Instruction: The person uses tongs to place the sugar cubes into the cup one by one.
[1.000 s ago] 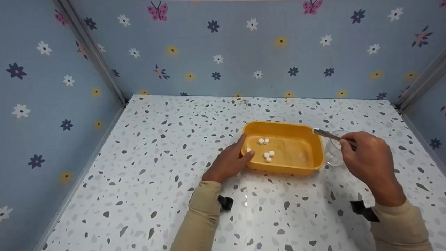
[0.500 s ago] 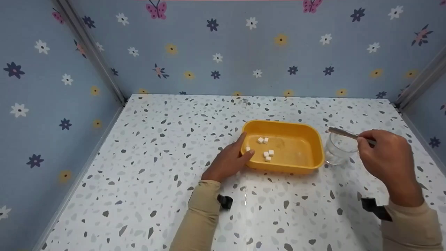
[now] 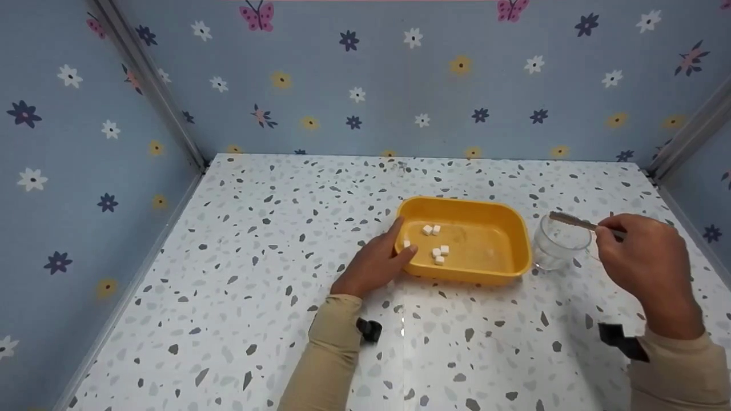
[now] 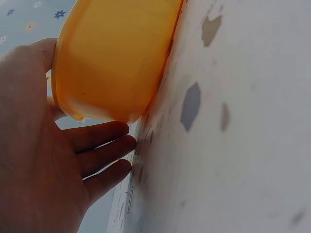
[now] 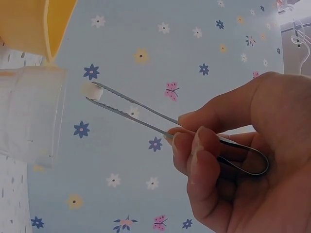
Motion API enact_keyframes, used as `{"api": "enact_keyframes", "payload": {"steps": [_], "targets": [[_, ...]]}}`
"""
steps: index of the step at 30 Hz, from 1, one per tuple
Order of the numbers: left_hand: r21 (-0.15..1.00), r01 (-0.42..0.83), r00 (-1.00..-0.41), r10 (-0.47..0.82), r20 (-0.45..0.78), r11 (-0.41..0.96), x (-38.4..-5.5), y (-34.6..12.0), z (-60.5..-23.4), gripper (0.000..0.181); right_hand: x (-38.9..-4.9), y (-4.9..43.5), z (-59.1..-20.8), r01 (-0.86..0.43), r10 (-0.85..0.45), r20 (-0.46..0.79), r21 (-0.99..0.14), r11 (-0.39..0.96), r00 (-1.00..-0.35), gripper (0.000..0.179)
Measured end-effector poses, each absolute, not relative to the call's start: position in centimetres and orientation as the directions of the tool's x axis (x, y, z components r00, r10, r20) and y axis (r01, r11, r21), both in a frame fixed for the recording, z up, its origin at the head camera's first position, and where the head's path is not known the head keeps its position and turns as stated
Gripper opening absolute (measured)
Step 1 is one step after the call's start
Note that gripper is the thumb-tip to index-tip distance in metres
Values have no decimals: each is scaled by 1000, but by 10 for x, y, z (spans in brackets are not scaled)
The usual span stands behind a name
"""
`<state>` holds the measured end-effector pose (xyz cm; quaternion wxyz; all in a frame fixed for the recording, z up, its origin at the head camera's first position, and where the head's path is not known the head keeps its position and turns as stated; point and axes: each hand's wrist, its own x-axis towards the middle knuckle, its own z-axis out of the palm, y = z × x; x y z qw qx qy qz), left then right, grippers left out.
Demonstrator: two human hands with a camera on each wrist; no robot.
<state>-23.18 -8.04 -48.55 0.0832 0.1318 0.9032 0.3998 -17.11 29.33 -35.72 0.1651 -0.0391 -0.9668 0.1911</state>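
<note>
My left hand (image 3: 374,267) holds the left end of a yellow plastic tray (image 3: 485,278), its thumb hooked over the rim. In the left wrist view the lower fingers (image 4: 104,158) extend straight beneath the tray's outer wall. Several small white cubes (image 3: 444,250) lie on the left half of the tray floor. My right hand (image 3: 648,265) pinches metal tongs (image 3: 574,220) between thumb and fingers. At the tongs' tips one white cube (image 5: 93,92) is clasped, seen in the right wrist view. Those tips are over the mouth of a clear cup (image 3: 555,251).
The cup stands upright just right of the tray. Both are on a white speckled tabletop (image 3: 257,240). Blue flower-patterned panels (image 3: 388,74) enclose the back and sides.
My right hand has moved right with the tongs, from the tray's right rim to above the cup. The left hand and the tray have stayed put.
</note>
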Motion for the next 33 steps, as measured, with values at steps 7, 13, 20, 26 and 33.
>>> {"api": "enact_keyframes", "payload": {"steps": [7, 13, 20, 26, 33], "targets": [[738, 175, -951, 306, -45, 652, -233, -80, -486, 80, -171, 297, -356, 31, 150, 286, -383, 923, -947, 29], [745, 173, -951, 305, -43, 645, -232, -81, -486, 80, -171, 299, -356, 37, 154, 287, -376, 926, -945, 30], [756, 178, -950, 310, -35, 629, -230, -82, -485, 80, -171, 300, -356, 43, 155, 279, -368, 929, -948, 30], [755, 183, -949, 313, -31, 630, -230, -82, -486, 80, -172, 301, -357, 55, 157, 258, -362, 931, -953, 31], [750, 180, -950, 311, -36, 636, -231, -82, -485, 79, -174, 304, -358, 53, 148, 243, -358, 932, -959, 30]]}}
